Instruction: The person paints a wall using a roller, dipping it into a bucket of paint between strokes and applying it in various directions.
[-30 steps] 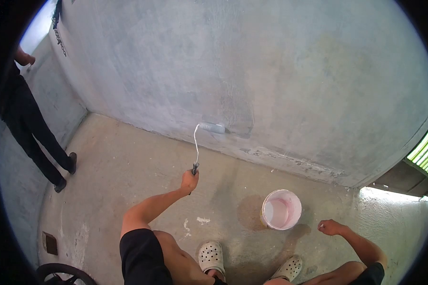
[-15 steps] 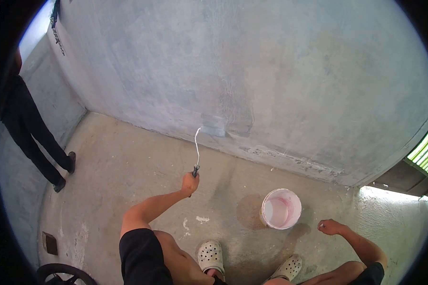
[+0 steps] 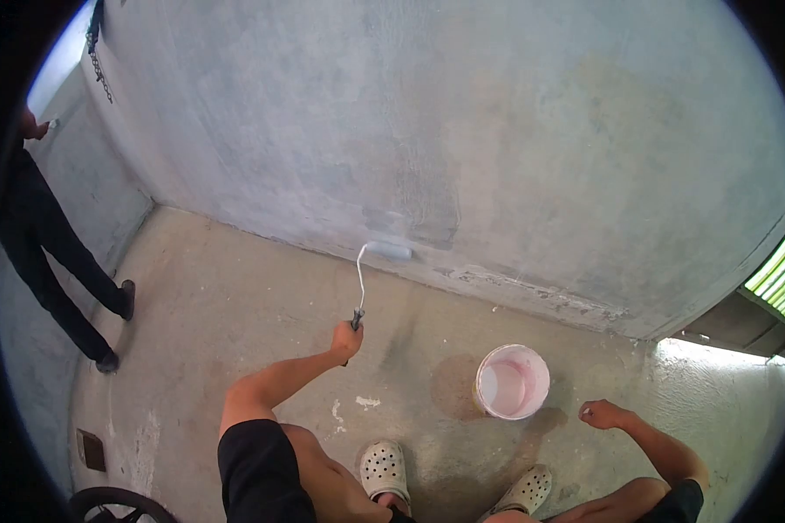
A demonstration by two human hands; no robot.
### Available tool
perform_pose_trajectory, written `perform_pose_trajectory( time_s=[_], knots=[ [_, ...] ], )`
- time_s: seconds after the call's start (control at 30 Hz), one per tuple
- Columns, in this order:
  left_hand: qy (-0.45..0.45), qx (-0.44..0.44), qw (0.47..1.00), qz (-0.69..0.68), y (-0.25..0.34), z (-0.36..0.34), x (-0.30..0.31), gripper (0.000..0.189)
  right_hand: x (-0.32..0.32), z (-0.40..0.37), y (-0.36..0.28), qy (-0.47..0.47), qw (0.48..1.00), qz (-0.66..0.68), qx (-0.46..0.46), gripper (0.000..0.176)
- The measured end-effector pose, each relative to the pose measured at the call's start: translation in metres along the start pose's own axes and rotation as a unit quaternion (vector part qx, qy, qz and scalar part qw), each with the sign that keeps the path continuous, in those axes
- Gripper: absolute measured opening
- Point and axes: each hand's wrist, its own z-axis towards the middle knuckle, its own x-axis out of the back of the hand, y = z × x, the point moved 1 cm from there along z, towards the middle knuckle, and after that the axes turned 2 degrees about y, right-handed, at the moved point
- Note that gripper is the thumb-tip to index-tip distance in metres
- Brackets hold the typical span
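Observation:
My left hand [image 3: 347, 340] is closed around the dark handle of a paint roller [image 3: 389, 251]. The roller's white bent wire frame reaches up from the handle, and its pale sleeve lies against the foot of the grey wall [image 3: 515, 139]. Off to the right, my right hand [image 3: 604, 415] is held above the floor with its fingers curled in; a small whitish spot shows at the fingertips, too small to name. Between my hands stands a pinkish-white bucket [image 3: 535, 403], open at the top, with pale liquid inside.
At the left, another person [image 3: 48, 227] in dark trousers stands by the side wall, one hand raised. My light clogs [image 3: 384, 466] are on the concrete floor [image 3: 209, 305]. A black wheel-like rim [image 3: 118, 497] shows at lower left, and a slatted opening [image 3: 778, 275] at right.
The roller has moved slightly down the wall to its base, still in my left hand. The other person's hand has come into view, and one foot has shifted toward me.

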Motion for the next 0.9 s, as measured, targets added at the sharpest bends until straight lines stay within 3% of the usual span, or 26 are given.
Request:
perform_pose_trajectory(
  time_s=[0.03,0.1,0.27,0.5,0.63,0.77,0.87,0.9],
  knots=[
    [0.0,-0.001,1.0,0.002,0.006,-0.003,0.004,0.041,0.001,-0.001,-0.001,0.0,1.0,-0.005,0.002,0.028],
    [-0.052,0.099,0.993,-0.04,0.016,-0.01,0.011,0.041,-0.001,-0.003,0.0,-0.002,1.0,-0.008,0.003,0.028],
    [-0.02,0.044,0.998,-0.034,0.003,-0.003,0.001,0.041,-0.005,-0.005,0.009,-0.002,1.0,-0.002,0.009,0.03],
    [0.076,-0.04,0.995,-0.051,0.032,0.005,0.021,0.039,-0.006,-0.003,0.012,0.005,1.0,-0.006,0.004,0.03],
    [0.082,-0.053,0.988,-0.118,0.045,0.021,0.025,0.04,-0.005,-0.001,0.01,0.0,1.0,-0.005,-0.005,0.029],
    [0.047,0.0,0.977,-0.209,0.067,0.009,0.024,0.041,-0.005,0.0,0.009,0.007,1.0,0.004,-0.004,0.029],
    [0.044,-0.041,0.984,-0.168,0.018,0.004,-0.022,0.041,0.003,-0.007,-0.004,0.001,1.0,0.018,-0.01,0.034],
    [0.008,-0.002,0.986,-0.167,0.022,-0.018,-0.022,0.041,0.004,-0.01,-0.004,0.003,1.0,0.018,-0.011,0.034]
  ],
)
